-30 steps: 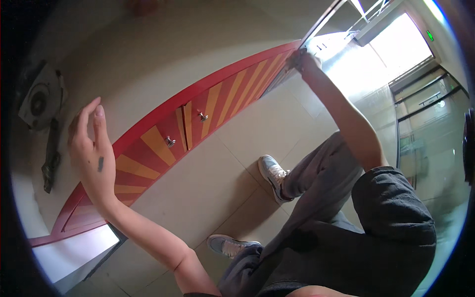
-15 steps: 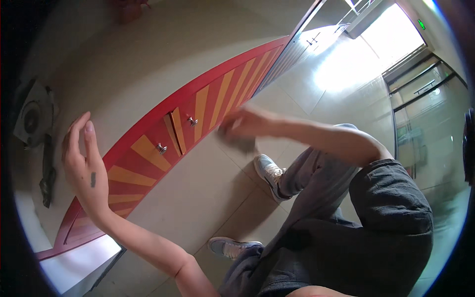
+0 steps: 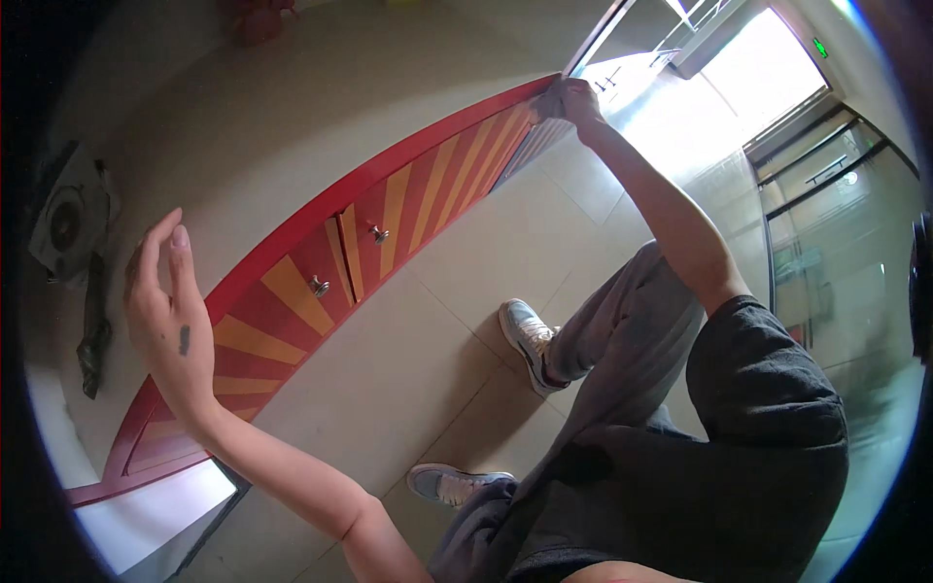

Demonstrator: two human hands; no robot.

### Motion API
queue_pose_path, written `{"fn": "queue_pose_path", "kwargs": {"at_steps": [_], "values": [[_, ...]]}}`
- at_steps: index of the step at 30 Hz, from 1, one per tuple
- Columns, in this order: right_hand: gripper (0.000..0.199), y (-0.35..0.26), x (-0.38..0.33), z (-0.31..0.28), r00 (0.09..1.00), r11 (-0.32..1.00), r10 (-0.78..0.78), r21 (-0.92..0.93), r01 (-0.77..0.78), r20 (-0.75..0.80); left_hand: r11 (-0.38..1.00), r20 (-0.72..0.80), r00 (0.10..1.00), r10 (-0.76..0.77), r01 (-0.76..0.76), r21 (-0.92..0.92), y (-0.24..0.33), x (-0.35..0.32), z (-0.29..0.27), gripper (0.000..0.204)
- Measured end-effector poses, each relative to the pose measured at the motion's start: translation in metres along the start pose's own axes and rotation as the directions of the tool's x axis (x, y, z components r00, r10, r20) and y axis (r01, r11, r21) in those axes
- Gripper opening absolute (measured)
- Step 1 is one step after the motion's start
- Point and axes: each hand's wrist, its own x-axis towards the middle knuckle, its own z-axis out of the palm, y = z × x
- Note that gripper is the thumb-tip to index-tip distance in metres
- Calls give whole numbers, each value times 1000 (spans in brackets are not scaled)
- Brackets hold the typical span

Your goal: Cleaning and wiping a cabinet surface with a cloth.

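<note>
Wiping Contact at the Far Corner of the Striped Cabinet

The right hand (image 3: pixel 581 100) appears closed on a grey cloth (image 3: pixel 549 102) (the material is a judgement; shadow hides its detail). The cloth lies at the far end of the striped cabinet front (image 3: pixel 418 199), against or just beside the red edge (image 3: pixel 428 121) of the worktop (image 3: pixel 301 126); exact contact cannot be confirmed. The step in hand is judged to be a wiping pass over this corner. The next move calls for a firm hold, even pressure along the panel, and clearance around the metal knobs (image 3: pixel 379 234).

Pose, right: the arm reaches forward with the elbow bent outward, and the wrist leads the fingers toward the corner. Pose, left: the left hand (image 3: pixel 173 325) is empty and open, raised at the near left end of the worktop, fingers pointing up and thumb apart. Whether it touches the surface cannot be told.

Outward of the hands, a pale appliance (image 3: pixel 70 216) with a round centre rests beyond the left fingers. Both shoes (image 3: pixel 530 335) stand on the tiled floor (image 3: pixel 389 340).
</note>
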Motion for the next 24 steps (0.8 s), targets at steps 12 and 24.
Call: {"fn": "queue_pose_path", "kwargs": {"at_steps": [12,24], "values": [[25,-8,-50,35,815,769,-76,-487,415,574,1000,16,1000,2,-3,26,1,1,6,47],[20,-27,-49,66,985,996,-57,-52,67,163,996,-40,999,35,-31,87,-1,0,7,46]]}}
